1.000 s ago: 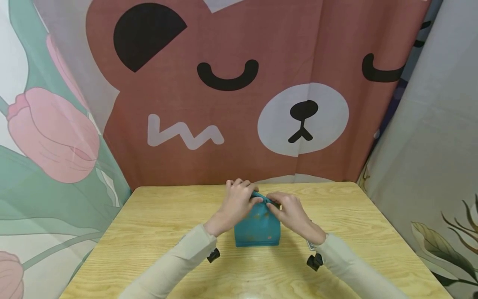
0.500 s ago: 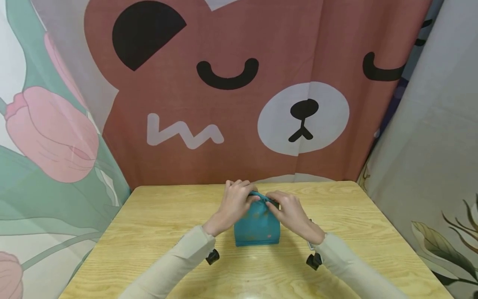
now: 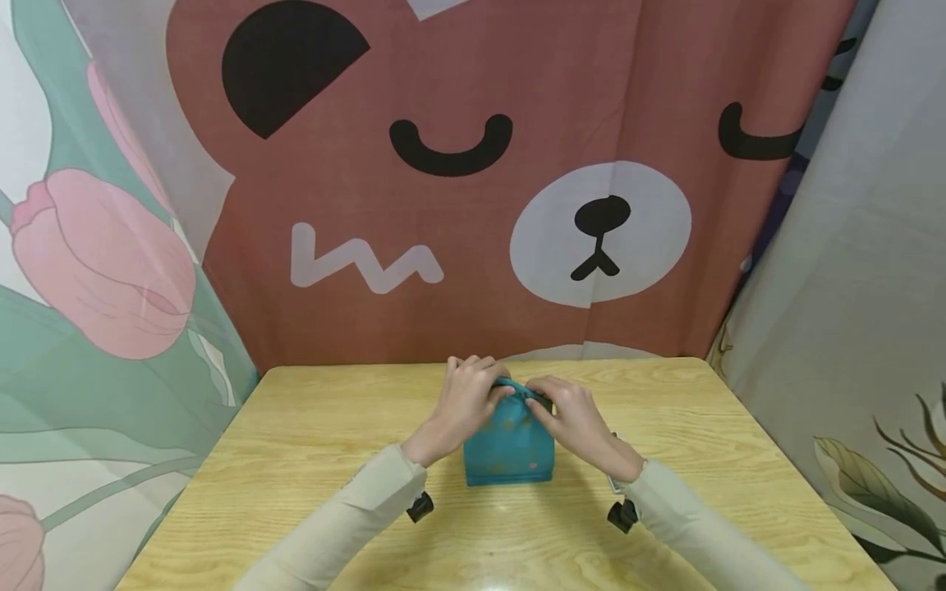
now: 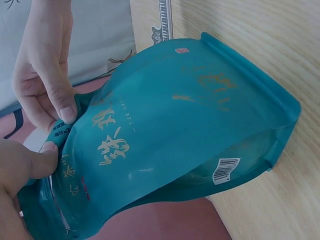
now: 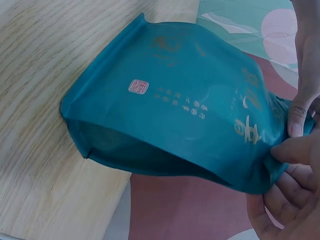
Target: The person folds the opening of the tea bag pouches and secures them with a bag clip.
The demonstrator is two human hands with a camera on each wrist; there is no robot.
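Observation:
A teal stand-up pouch (image 3: 508, 450) with gold characters stands on the table, its flat base toward me. At its upper left edge my left hand (image 3: 466, 398) pinches the top between thumb and fingers. My right hand (image 3: 578, 417) grips the upper right edge with curled fingers. In the left wrist view the pouch's top is folded and creased between both hands, and a barcode label (image 4: 226, 171) shows on its side gusset. The right wrist view has a red square seal mark (image 5: 138, 86) on the front panel. What is inside the pouch is hidden.
The wood-grain table (image 3: 325, 427) extends around the pouch. Partly behind my right wrist lies a flat strip (image 4: 164, 20) with a pattern like piano keys. A bear-print curtain (image 3: 369, 328) hangs just behind the table's far edge, and patterned curtains (image 3: 850, 328) flank both sides.
My left thumb and fingers have shifted slightly left along the pouch's top edge. My right hand and the pouch's base stay about where they were.

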